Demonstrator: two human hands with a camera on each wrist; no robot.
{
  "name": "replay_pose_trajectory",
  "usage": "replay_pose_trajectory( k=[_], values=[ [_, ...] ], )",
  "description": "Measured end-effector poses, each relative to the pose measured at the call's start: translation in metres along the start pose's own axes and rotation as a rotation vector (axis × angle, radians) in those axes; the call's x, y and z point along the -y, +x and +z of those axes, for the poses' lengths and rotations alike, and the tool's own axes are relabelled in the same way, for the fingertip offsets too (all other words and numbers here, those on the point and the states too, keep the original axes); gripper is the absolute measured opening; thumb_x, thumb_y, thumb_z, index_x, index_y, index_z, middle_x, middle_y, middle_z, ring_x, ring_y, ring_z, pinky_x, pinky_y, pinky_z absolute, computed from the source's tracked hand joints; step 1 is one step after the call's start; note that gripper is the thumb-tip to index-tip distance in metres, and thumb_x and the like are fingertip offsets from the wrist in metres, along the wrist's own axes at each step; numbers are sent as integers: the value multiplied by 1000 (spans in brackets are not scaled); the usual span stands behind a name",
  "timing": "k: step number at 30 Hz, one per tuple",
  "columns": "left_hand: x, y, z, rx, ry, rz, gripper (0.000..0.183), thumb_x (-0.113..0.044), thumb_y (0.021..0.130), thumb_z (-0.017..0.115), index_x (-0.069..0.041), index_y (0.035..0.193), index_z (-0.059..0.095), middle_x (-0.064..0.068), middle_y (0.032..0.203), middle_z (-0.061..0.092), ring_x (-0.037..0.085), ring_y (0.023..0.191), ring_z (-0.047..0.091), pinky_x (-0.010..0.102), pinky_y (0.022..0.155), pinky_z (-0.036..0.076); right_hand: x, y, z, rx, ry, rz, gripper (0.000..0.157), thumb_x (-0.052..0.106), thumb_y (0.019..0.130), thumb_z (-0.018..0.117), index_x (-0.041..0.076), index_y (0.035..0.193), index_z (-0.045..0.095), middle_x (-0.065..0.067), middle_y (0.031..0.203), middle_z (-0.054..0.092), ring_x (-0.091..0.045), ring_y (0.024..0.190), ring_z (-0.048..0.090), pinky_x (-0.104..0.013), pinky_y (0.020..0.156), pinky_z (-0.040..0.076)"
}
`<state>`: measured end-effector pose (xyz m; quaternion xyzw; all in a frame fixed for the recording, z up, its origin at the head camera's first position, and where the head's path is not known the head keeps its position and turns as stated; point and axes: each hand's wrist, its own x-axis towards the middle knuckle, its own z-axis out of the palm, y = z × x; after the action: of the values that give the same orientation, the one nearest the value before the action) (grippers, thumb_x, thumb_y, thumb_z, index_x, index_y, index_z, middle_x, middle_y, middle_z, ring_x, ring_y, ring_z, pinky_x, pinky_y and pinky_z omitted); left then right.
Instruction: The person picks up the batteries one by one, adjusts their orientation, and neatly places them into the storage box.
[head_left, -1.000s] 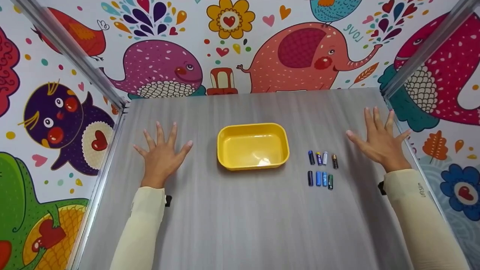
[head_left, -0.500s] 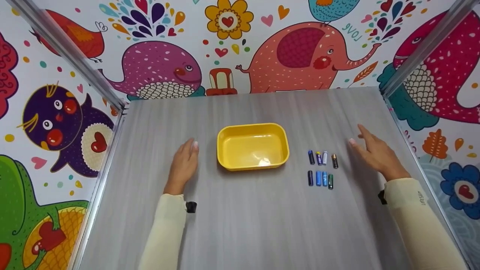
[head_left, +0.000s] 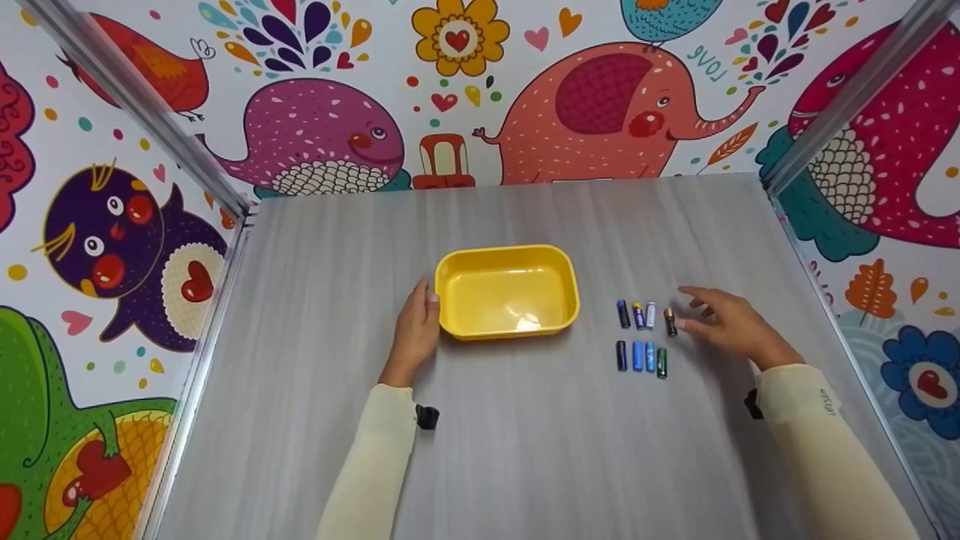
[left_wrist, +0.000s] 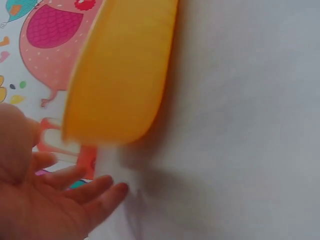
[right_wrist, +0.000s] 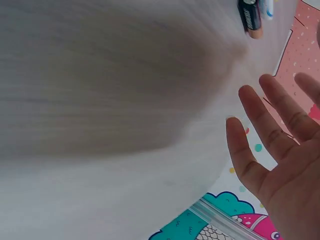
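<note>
A yellow plastic tray [head_left: 499, 289] with rounded corners stands in the middle of the table with nothing in it. At its left side is my left hand [head_left: 415, 330], fingers extended. The left wrist view shows this hand [left_wrist: 60, 200] with its fingers spread near the tray's corner [left_wrist: 120, 100]. My right hand [head_left: 727, 328] reaches in from the right, thumb and fingers apart, just beside a black battery [head_left: 670, 322] with a copper-coloured end; whether the thumb touches it I cannot tell. The right wrist view shows the right hand [right_wrist: 285, 145] with relaxed fingers, below that battery [right_wrist: 251, 20].
More batteries lie left of the copper-ended one in two rows: a dark one [head_left: 623, 314], a white one [head_left: 650, 315], a blue one [head_left: 637, 356] and a green one [head_left: 661, 363] among them. Printed panels [head_left: 322, 135] and metal posts [head_left: 847, 97] edge the grey table [head_left: 525, 442].
My left hand has moved right to the tray's side, its spread fingers drawing together. My right hand has come down and left toward the copper-ended battery. Tray and batteries stay put.
</note>
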<state>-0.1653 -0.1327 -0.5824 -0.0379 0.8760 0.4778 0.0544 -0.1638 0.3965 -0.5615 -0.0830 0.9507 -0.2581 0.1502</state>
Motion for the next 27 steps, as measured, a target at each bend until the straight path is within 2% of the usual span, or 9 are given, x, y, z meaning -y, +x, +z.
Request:
replay_pose_trajectory(
  k=[5, 14, 27],
  values=[
    [4, 4, 11, -31, -15, 107, 54, -22, 112, 38, -5, 162, 25, 17, 164, 34, 31, 153, 31, 48, 128, 23, -3, -1, 7, 22, 28, -39, 74, 41, 90, 78, 13, 152, 48, -23, 131, 61, -40, 115, 58, -65, 99, 51],
    [10, 6, 25, -63, -55, 80, 55, -21, 112, 36, -8, 164, 21, 10, 168, 29, 26, 155, 28, 45, 128, 23, -7, 6, 16, 53, 53, -50, 76, 36, 85, 84, 13, 150, 52, -20, 131, 62, -34, 111, 56, -62, 99, 53],
    [9, 3, 31, -118, -74, 67, 54, -17, 112, 35, -6, 163, 22, 11, 167, 31, 26, 154, 32, 44, 127, 27, -5, 9, 20, 49, 72, -17, 62, 27, 87, 83, 14, 143, 58, -16, 129, 62, -33, 113, 55, -62, 104, 50]
  ],
)
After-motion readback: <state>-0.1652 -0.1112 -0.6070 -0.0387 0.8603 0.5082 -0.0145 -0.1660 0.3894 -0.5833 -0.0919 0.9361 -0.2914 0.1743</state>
